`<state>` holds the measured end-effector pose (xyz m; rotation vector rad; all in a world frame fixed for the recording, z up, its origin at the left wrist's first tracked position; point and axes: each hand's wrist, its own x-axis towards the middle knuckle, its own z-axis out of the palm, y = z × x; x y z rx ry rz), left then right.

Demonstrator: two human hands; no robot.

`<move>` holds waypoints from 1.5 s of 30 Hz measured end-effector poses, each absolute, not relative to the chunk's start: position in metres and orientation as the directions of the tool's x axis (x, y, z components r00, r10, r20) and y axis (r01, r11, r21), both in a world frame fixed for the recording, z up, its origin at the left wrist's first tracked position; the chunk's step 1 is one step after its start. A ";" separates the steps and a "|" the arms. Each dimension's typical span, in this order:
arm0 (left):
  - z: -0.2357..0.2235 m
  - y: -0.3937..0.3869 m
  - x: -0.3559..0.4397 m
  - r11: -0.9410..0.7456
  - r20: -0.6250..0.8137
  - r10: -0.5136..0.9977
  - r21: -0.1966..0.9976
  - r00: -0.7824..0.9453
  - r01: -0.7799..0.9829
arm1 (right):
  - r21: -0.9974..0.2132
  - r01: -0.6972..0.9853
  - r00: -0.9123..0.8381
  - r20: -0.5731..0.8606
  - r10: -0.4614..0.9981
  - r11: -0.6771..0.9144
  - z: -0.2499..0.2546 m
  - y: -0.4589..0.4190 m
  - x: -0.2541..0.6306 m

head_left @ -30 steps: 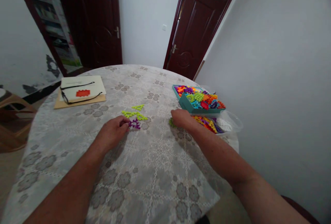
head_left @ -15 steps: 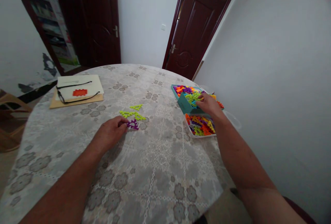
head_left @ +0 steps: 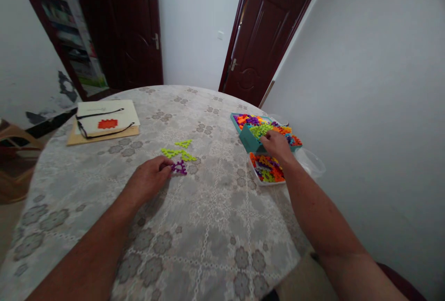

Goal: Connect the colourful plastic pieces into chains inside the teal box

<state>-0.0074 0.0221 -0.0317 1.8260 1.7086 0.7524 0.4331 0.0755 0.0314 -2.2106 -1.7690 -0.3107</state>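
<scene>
My left hand rests on the table with its fingertips pinched on a purple triangular plastic piece. Just beyond it lie lime-green triangle pieces. My right hand reaches into a teal box heaped with coloured interlocking pieces, fingers curled down among them; what they hold is hidden. A clear tray with more coloured pieces sits right below that hand.
The round table has a grey patterned cloth. At back left lie a cream booklet with an orange piece and black glasses. A clear lid sits by the table's right edge near the white wall. Dark doors stand behind.
My right hand left the table centre, moved right to the teal box, then slid slightly nearer within it. My left hand stayed on the purple piece.
</scene>
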 end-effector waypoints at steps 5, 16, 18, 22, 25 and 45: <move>-0.031 0.021 -0.007 -0.072 0.043 0.997 0.695 0.059 0.715 | -0.069 0.971 0.238 0.298 0.924 -0.228 0.028 0.074 0.439; -0.033 0.024 -0.013 -0.041 0.030 0.999 0.697 0.029 0.716 | -0.096 0.956 0.292 0.327 0.899 -0.276 0.040 0.060 0.422; -0.034 0.025 -0.015 -0.031 0.024 1.000 0.696 0.019 0.718 | -0.091 0.964 0.266 0.359 0.895 -0.250 0.041 0.053 0.409; -0.036 0.025 -0.016 -0.053 0.043 0.999 0.698 0.032 0.714 | -0.076 0.987 0.159 0.342 0.926 -0.141 0.043 0.037 0.375; -0.036 0.025 -0.015 -0.058 0.059 0.998 0.702 0.023 0.710 | -0.119 0.993 0.004 0.257 0.966 0.027 0.042 0.027 0.346; -0.032 0.020 -0.029 -0.049 0.121 0.992 0.599 -0.031 0.799 | -0.259 0.911 -0.308 0.096 0.947 0.322 -0.050 0.068 0.182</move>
